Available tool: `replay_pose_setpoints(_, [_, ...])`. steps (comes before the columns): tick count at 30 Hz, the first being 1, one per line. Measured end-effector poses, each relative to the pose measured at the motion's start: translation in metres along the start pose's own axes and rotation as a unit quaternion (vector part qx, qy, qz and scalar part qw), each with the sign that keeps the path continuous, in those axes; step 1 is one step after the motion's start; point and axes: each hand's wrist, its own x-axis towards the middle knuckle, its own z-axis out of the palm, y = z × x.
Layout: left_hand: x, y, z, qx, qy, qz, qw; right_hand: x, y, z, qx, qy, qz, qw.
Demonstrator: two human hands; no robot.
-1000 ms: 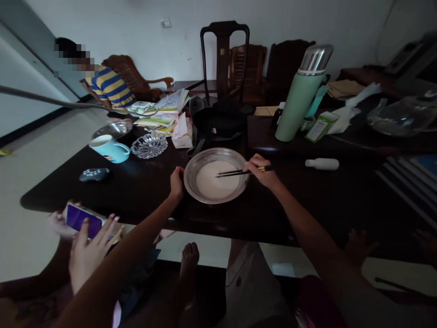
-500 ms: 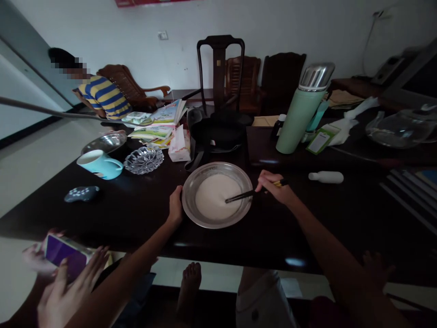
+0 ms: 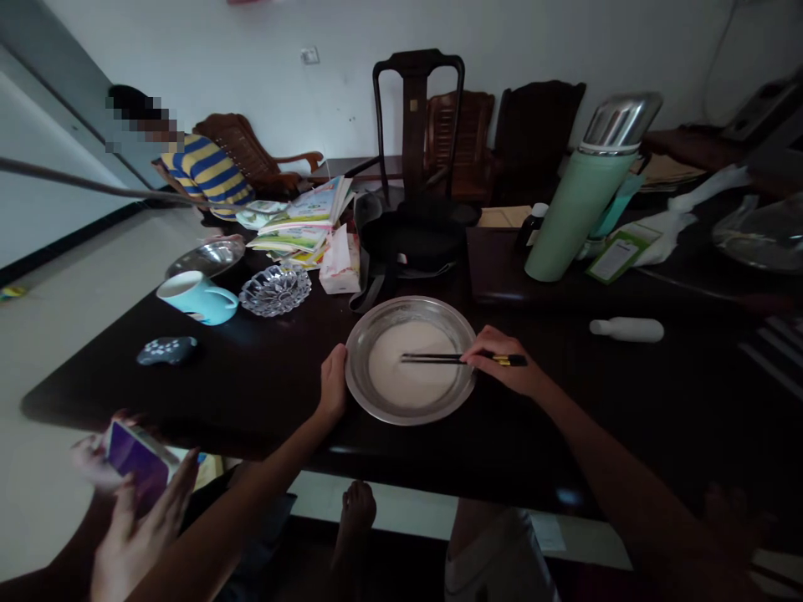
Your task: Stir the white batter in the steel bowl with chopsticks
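A round metal bowl [image 3: 359, 368] stands on the dark table in front of me, holding a pale, milky batter [image 3: 401, 389]. My left hand [image 3: 334, 380] grips the bowl's left rim, with the fingers partly hidden against its side. Over the right rim, my right hand [image 3: 502, 359] is closed round a pair of black chopsticks [image 3: 432, 359] with gold bands near the top. Their tips dip into the batter near its middle.
Left of the bowl are a glass dish [image 3: 276, 291], a light blue mug [image 3: 197, 298] and a game controller [image 3: 166, 351]. A green thermos [image 3: 580, 209] and white bottle [image 3: 627, 329] are to the right. Another person's hands hold a phone [image 3: 141, 464] at lower left.
The chopsticks have swung from a slant to nearly level, their tips shifting up and left within the batter. My left hand stays on the rim. The whole view has shifted slightly.
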Motion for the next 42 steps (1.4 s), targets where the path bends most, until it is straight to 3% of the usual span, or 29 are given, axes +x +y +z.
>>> replay_pose_setpoints(4, [0.001,-0.001,-0.001,-0.007,-0.006,0.009,1.0,-0.001,0.004,0.001,0.023,0.079,0.028,0.996])
replay_pose_setpoints(9, [0.001,-0.002,-0.001,-0.008,-0.01,0.008,1.0,-0.001,0.005,0.006,0.014,0.009,-0.006,1.0])
replay_pose_setpoints(14, [0.001,-0.005,-0.004,0.001,-0.022,0.007,1.0,-0.001,0.008,0.003,0.02,0.112,0.003,0.994])
replay_pose_setpoints(20, [0.001,-0.009,-0.004,-0.009,-0.034,0.018,0.999,-0.001,0.004,0.009,-0.009,0.028,-0.014,0.999])
replay_pose_setpoints(24, [0.0,-0.008,-0.005,-0.017,-0.034,0.015,0.999,-0.005,0.006,0.003,0.001,0.1,-0.018,0.995])
replay_pose_setpoints(27, [0.0,-0.009,-0.005,-0.02,-0.038,0.014,0.999,-0.009,0.008,0.0,0.03,0.063,-0.036,0.997])
replay_pose_setpoints(30, [0.0,-0.01,-0.005,-0.022,-0.035,0.009,0.999,-0.01,0.006,0.0,-0.009,0.018,-0.044,0.999])
replay_pose_setpoints(35, [0.0,-0.009,-0.004,-0.017,-0.023,0.016,0.999,-0.011,0.005,-0.003,-0.004,0.119,-0.017,0.993])
replay_pose_setpoints(40, [-0.001,-0.008,-0.004,-0.022,-0.031,0.023,0.999,-0.01,0.002,0.003,-0.008,0.03,-0.028,0.999])
replay_pose_setpoints(42, [0.0,-0.008,-0.004,-0.022,-0.033,0.03,0.999,-0.01,0.002,0.003,-0.033,0.051,-0.019,0.998])
